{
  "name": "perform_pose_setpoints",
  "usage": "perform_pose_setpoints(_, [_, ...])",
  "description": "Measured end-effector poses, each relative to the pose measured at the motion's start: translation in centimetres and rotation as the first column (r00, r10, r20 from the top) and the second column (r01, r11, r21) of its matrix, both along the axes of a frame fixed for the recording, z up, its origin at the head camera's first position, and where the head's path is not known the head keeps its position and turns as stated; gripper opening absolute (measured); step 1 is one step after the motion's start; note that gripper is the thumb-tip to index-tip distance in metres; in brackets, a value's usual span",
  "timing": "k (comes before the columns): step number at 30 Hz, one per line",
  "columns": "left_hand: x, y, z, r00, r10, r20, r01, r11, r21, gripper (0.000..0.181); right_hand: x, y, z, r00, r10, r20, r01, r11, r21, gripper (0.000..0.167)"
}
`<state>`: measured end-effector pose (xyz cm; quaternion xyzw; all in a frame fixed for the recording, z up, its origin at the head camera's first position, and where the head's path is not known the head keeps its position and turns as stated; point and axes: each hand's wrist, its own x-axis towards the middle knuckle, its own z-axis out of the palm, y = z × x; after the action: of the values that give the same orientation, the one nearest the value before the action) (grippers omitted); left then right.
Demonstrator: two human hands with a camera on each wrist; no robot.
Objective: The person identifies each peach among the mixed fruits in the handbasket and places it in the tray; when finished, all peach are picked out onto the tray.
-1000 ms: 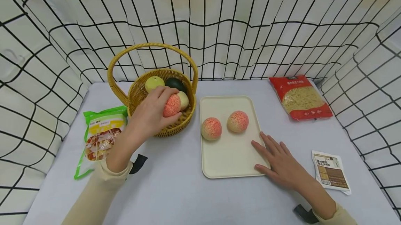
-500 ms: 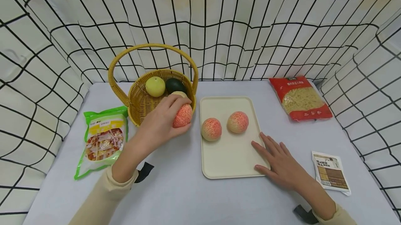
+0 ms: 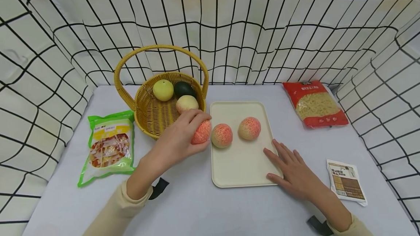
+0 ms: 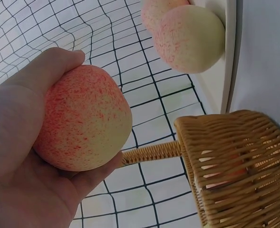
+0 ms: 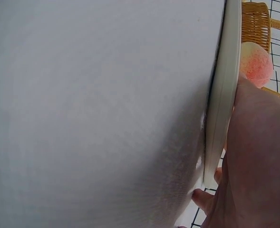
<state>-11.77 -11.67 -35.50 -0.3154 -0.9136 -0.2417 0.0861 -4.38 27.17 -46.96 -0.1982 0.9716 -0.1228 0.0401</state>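
My left hand grips a pink-red speckled peach between the basket's front right side and the tray's left edge; the left wrist view shows fingers and thumb curled round this peach. Two more peaches, one near the left rim and another to its right, lie on the cream tray. My right hand rests with spread fingers on the tray's right edge, holding nothing. The wicker basket contains a pale peach, a yellow-green fruit and a dark green one.
A green-edged food bag lies left of the basket. At the back right is a red pasta bag, and a small white-brown packet lies right of my right hand. Black netting over white cloth surrounds the table.
My left hand has carried the peach out from over the basket, rightward and toward the front, up to the tray's left edge. The pale peach in the basket is now uncovered. My right hand stays put.
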Motion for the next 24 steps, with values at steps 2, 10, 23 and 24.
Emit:
perform_pose_setpoints(2, [0.2,0.3,-0.1,1.000,-0.003,0.006,0.003,1.000,0.002,0.059,0.0,0.0,0.0,1.000,0.000,-0.004,0.000,1.000,0.002,0.077])
perform_pose_setpoints(10, [0.7,1.2,-0.5,0.999,-0.032,0.002,0.032,0.999,-0.026,0.058,0.0,0.1,0.0,1.000,0.002,-0.003,-0.002,1.000,0.001,0.077])
perform_pose_setpoints(23, [1.1,2.6,-1.5,0.997,-0.072,0.018,0.073,0.995,-0.067,0.061,0.0,0.3,-0.3,1.000,0.011,-0.009,-0.011,1.000,-0.005,0.078])
perform_pose_setpoints(24, [1.1,2.7,-1.6,0.997,-0.075,0.013,0.076,0.995,-0.071,0.062,0.0,0.3,-0.3,1.000,0.011,-0.008,-0.011,1.000,-0.004,0.078])
